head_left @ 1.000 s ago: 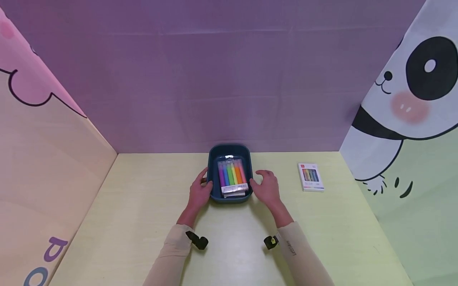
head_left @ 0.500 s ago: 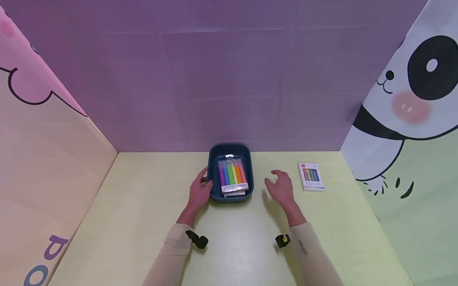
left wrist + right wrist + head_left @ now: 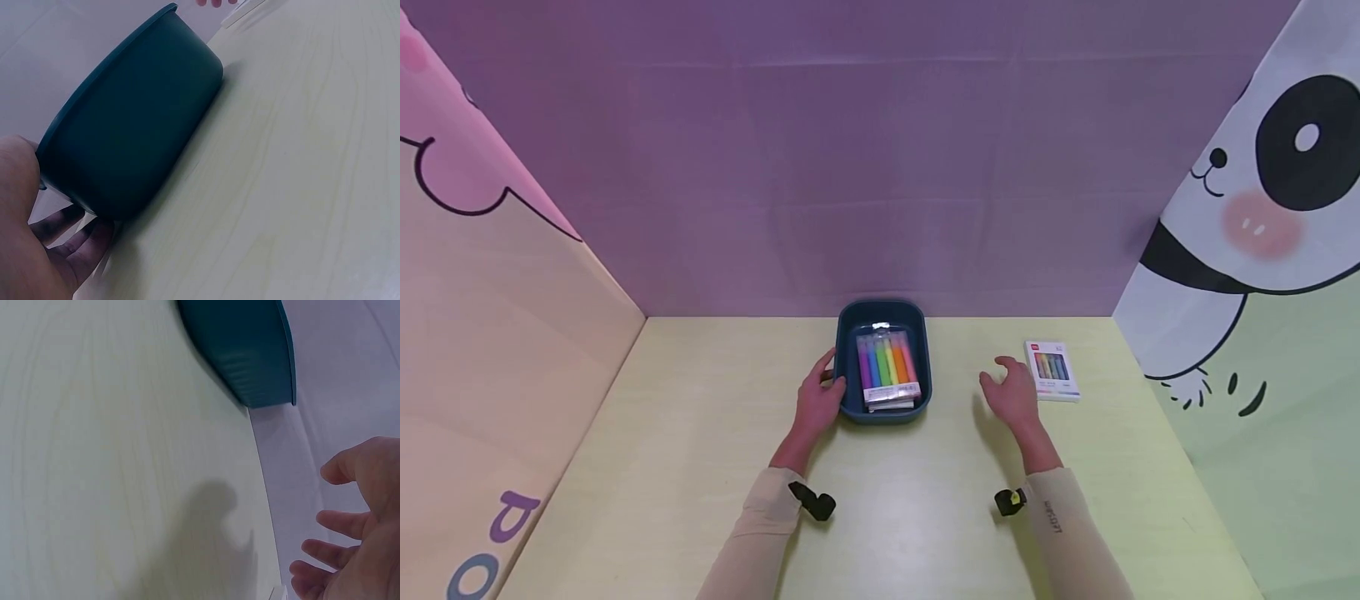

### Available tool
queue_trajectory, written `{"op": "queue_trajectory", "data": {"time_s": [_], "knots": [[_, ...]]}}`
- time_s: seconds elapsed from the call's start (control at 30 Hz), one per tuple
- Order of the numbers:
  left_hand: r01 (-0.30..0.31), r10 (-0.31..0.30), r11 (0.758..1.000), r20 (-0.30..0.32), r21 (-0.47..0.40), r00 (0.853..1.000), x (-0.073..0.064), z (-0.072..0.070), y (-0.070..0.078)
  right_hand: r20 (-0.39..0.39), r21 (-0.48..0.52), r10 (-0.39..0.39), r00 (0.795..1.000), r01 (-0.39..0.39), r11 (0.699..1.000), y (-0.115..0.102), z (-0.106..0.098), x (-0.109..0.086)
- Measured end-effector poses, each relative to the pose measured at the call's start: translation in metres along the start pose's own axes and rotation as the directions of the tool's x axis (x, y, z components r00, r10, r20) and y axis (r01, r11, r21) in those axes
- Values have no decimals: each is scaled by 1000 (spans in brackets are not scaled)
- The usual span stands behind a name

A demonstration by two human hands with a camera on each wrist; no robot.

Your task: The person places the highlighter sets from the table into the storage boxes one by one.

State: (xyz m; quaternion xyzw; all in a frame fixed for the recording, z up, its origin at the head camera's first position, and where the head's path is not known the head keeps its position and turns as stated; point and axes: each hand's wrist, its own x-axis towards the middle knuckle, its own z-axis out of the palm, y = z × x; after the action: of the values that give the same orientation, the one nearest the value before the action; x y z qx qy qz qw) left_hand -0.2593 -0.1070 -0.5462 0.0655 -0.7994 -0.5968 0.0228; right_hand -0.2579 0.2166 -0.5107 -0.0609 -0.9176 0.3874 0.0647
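Note:
In the head view, a dark teal plastic bin (image 3: 847,402) stands at the back middle of the table. My left hand (image 3: 817,403) holds its left side; in the left wrist view the thumb lies at the rim and the fingers (image 3: 87,250) press low on the wall. Inside the bin rests a clear pack of coloured markers (image 3: 887,367), with another flat pack partly hidden beneath it. To the right, my right hand (image 3: 1011,393) hovers over the table, holding nothing, its fingers loosely bent. Just beyond it lies a white box with coloured pens printed on it (image 3: 1054,372).
The pale wooden table (image 3: 715,400) ends at a purple backdrop (image 3: 880,167) right behind the bin. Printed cloth panels border the table on the left (image 3: 490,350) and right (image 3: 1285,417). A small black wrist camera sits on each sleeve.
My right hand has left the bin's right side and moved rightward to beside the white box. My left hand and the bin have stayed in place.

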Motion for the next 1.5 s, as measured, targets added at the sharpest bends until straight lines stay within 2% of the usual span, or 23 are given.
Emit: {"op": "queue_trajectory", "data": {"time_s": [0.3,0.6,0.93,1.13,1.37,1.5], "knots": [[-1,1,1000,-11,-10,1000,-1,-1,0,-20,-16,-4,1000,3,1000,11,-11,4],[-20,20,1000,-7,-9,1000,2,0,-2,-6,-57,24,1000,-24,998,23,-24,6],[-6,6,1000,-4,-8,1000,2,1,0,-9,-72,16,1000,-17,997,33,-34,7],[-1,1,1000,-1,-6,1000,0,3,-1,-50,-109,-11,999,6,994,44,-37,10],[0,0,1000,-15,-5,1000,-3,2,1,-128,-94,56,990,-69,993,53,-39,6],[-15,15,1000,-19,-14,1000,-2,0,1,-110,-135,82,991,-97,986,53,-41,6]]}}
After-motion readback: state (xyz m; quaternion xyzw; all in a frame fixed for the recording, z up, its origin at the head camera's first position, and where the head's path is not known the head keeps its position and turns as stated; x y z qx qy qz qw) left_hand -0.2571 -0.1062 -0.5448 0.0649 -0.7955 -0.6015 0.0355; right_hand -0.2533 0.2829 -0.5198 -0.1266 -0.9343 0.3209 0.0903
